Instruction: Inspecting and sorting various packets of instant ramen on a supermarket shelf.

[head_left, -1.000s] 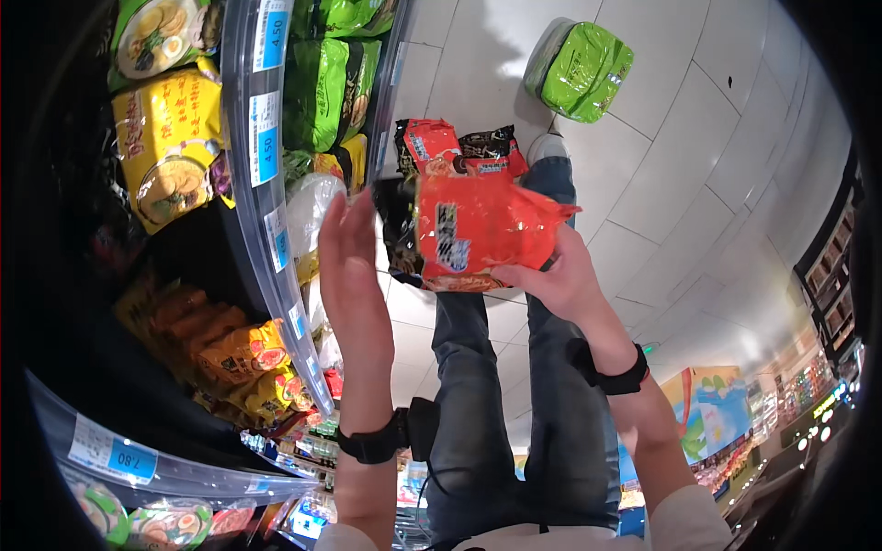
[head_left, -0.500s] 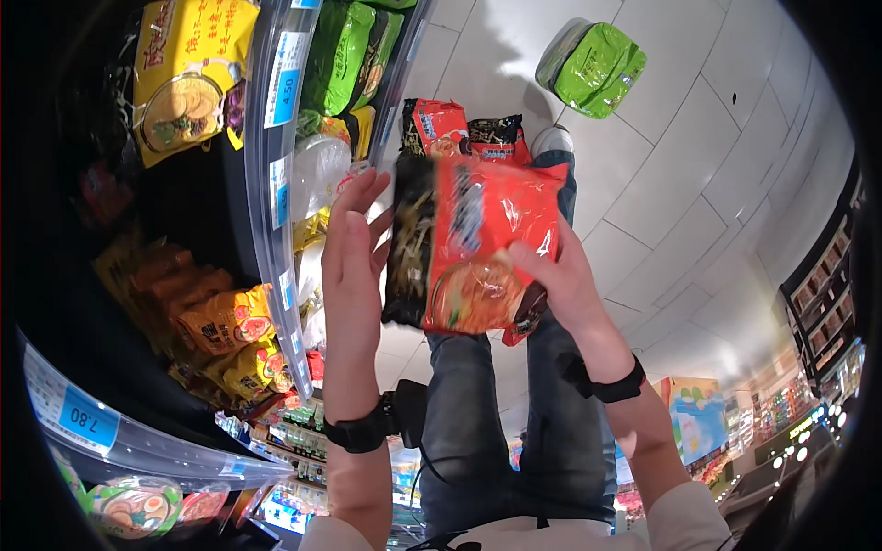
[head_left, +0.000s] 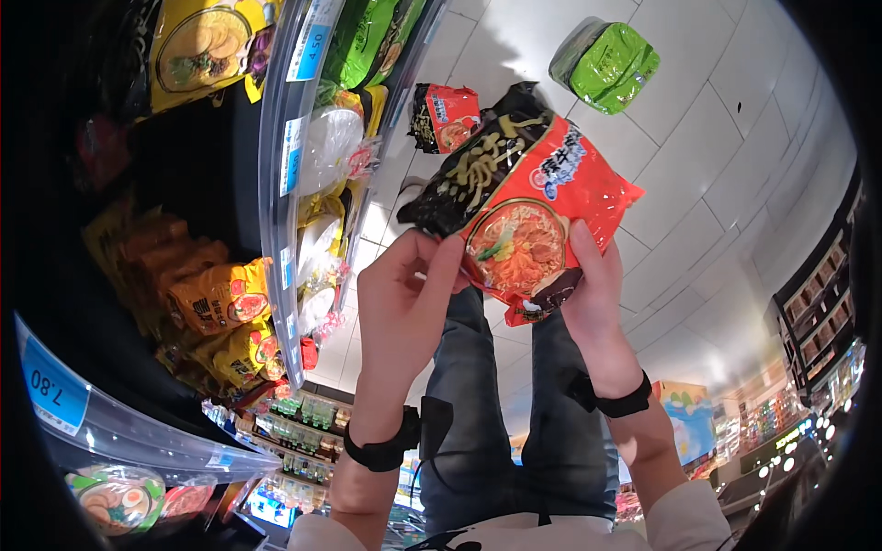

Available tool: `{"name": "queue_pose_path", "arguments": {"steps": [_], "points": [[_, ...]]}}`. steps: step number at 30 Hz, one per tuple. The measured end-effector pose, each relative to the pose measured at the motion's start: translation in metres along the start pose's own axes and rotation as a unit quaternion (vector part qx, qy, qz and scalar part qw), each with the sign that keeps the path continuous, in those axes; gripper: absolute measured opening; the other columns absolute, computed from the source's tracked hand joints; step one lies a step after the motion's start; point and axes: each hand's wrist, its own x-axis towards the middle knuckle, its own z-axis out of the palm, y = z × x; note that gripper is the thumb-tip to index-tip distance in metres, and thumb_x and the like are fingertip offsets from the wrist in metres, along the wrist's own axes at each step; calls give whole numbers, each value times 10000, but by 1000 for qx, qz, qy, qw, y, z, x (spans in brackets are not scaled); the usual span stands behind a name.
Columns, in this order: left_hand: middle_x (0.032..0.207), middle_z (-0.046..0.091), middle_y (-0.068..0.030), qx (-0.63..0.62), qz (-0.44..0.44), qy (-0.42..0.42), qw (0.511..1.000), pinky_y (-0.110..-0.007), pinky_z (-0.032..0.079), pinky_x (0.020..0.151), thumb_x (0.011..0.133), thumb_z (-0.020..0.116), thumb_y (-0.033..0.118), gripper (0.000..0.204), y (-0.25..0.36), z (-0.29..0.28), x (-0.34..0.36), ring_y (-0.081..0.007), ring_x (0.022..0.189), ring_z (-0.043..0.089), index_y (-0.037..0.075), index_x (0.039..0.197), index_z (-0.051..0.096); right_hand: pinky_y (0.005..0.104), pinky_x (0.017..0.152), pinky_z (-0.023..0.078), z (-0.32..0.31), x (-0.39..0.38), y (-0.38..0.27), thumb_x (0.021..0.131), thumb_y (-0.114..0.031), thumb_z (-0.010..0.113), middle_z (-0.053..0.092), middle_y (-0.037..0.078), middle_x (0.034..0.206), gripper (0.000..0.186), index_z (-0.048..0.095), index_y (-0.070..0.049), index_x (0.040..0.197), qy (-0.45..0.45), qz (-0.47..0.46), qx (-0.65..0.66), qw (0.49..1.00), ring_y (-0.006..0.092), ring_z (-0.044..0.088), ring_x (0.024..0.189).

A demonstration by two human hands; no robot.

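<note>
A red and black noodle packet with a bowl picture on its front is held up in front of me, tilted. My right hand grips its lower right edge. My left hand pinches its lower left edge with the fingertips. Both wrists wear black bands. Below the packet are my legs in blue jeans.
Store shelves curve along the left, holding yellow and orange noodle packets, green packets and clear-wrapped bowls. A green multipack and a small red and black packet lie on the white tiled floor. More shelving stands far right.
The packet has been lifted closer to the camera and turned, its bowl picture now facing me. My left hand moved from its side to pinch its lower edge.
</note>
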Motion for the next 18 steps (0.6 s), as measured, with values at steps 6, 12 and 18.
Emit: {"name": "queue_pose_path", "arguments": {"steps": [6, 12, 18], "points": [[625, 556, -24, -34, 16, -4, 999, -187, 393, 506, 890, 458, 145, 217, -2, -3, 1, -60, 565, 515, 26, 710, 480, 288, 876, 418, 3, -7, -3, 870, -232, 508, 488, 89, 1170, 430, 363, -5, 1205, -10, 55, 82, 995, 155, 517, 1032], [620, 554, -34, -135, 64, -7, 989, -186, 407, 528, 885, 447, 88, 189, -5, -10, -8, -56, 569, 512, 28, 706, 436, 313, 883, 435, 8, -5, -3, 888, -265, 472, 505, 96, 1154, 414, 375, -9, 1199, -22, 90, 116, 989, 172, 519, 1047], [678, 544, -10, -183, 39, -30, 982, -185, 397, 545, 851, 491, 58, 121, -18, -8, -8, -51, 616, 508, 38, 736, 461, 351, 895, 439, 13, 0, 2, 915, -313, 383, 502, 133, 1166, 447, 365, 24, 1208, 4, 14, 42, 999, 211, 521, 1058]]}}
